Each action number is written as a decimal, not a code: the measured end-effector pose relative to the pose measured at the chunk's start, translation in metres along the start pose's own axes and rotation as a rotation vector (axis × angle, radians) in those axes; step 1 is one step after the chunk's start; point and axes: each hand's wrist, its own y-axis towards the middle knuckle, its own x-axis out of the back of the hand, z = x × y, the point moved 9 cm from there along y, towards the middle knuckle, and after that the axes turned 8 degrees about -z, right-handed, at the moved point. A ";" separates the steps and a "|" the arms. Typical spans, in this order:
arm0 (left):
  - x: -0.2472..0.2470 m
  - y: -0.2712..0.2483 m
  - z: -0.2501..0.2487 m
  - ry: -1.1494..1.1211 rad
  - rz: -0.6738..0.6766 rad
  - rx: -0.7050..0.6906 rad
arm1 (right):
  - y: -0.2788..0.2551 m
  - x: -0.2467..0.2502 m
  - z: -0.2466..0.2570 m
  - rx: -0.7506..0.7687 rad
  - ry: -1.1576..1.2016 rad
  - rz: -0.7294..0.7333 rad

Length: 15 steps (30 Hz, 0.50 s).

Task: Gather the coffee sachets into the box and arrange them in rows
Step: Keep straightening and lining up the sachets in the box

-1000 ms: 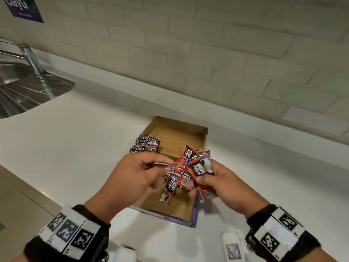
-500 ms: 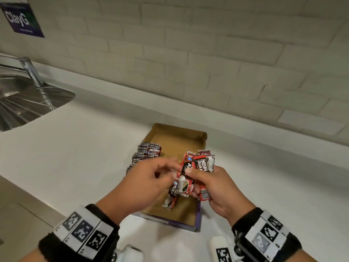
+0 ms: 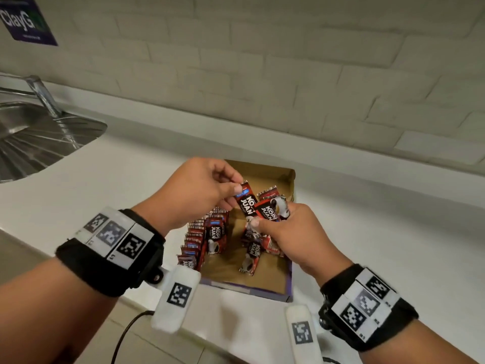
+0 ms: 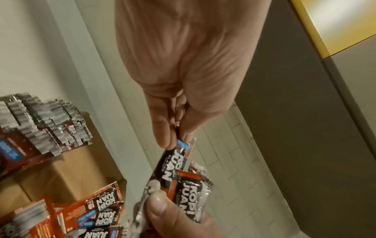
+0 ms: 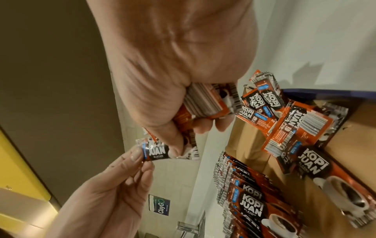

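A person's left hand (image 3: 194, 195) pinches the top end of one coffee sachet (image 3: 246, 203) above an open cardboard box (image 3: 287, 179) on a white counter (image 3: 105, 185). The right hand (image 3: 288, 229) grips a bunch (image 3: 273, 206) of sachets, its thumb pressed on the lower part of the same sachet. Inside the box, a row (image 3: 202, 237) of sachets stands on edge along the left wall, packed face to face. Several loose sachets (image 3: 250, 258) lie jumbled on the box's brown floor, right of the row. A steel sink (image 3: 34, 137) sits at far left, below a tiled wall (image 3: 288, 74).
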 end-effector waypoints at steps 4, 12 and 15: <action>0.007 0.006 0.004 0.277 0.039 -0.051 | 0.000 0.001 0.000 0.053 -0.070 -0.026; 0.007 0.026 0.042 0.689 0.189 -0.075 | -0.002 0.014 -0.048 -0.264 0.152 -0.014; -0.010 0.030 0.071 0.820 0.292 -0.089 | -0.004 0.018 -0.059 -0.310 0.206 -0.017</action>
